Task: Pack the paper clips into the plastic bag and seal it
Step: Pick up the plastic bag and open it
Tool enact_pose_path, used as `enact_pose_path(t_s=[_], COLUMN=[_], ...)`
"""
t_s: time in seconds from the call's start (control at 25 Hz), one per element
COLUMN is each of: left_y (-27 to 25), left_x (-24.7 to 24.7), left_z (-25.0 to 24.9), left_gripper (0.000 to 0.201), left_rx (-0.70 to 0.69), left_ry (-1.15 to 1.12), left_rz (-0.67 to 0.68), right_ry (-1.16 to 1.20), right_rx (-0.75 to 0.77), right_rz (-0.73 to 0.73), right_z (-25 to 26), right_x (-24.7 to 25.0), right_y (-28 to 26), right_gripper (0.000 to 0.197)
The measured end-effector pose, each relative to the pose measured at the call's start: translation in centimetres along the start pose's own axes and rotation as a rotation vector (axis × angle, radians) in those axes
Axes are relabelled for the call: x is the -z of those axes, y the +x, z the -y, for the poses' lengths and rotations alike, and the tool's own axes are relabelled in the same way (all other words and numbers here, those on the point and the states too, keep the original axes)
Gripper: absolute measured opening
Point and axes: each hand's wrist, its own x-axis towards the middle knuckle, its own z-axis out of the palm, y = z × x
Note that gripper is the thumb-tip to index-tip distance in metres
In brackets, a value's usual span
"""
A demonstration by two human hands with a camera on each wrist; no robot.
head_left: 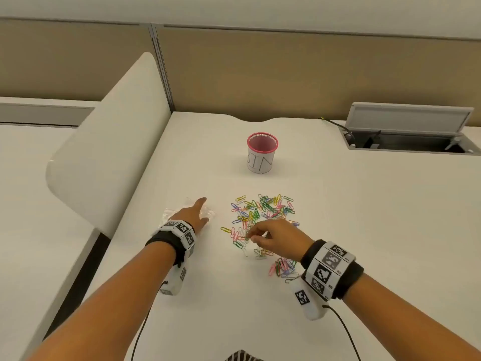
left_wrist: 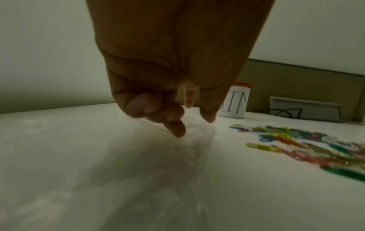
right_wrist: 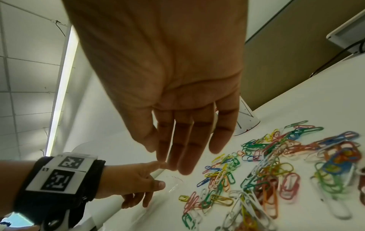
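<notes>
The clear plastic bag is hard to make out against the white surface and lies partly hidden under the left hand; in the left wrist view it is only a faint crumpled outline. The left hand reaches forward over the bag with fingers extended and slightly bent, grip open; contact with the bag cannot be confirmed. The right hand hovers low over the near edge of the scattered paper clips, just right of the bag, fingers relaxed and nearly straight, grip open and empty.
</notes>
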Motion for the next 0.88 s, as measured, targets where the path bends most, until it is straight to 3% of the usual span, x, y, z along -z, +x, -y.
enact_pose_path(t_s=[0.16,0.28,0.52,0.72,0.88], left_y=[0.9,1.4,1.4,0.5,-3.0], left_x=[-0.3,-0.5,-0.6,0.5,1.9], left_z=[0.0,-0.2,-0.5,-1.3,-2.4], left_gripper=[0.072,0.064,0.044,0.034,0.020], left_rx=[0.000,0.005,-0.025,0.072,-0.035], left_ry=[0.065,0.065,0.062,-0.088,-0.083], left_rz=[0.096,0.136,0.080,-0.031,-0.164], right_ry=[-0.024,-0.015,0.024,0.082,0.169], right_rx=[-0.049,-0.053,-0.042,0.003,0.039], right_rz=[0.033,0.047,0.043,-0.026,-0.105], right_z=[-1.0,-1.3,-1.2,-0.9,-0.2], right_x=[-0.5,-1.0,-1.2,-1.1,-0.6], right_y=[0.1,-0.1,-0.1,0.3,0.5], right_gripper=[0.024,0.024,0.025,0.022,0.019])
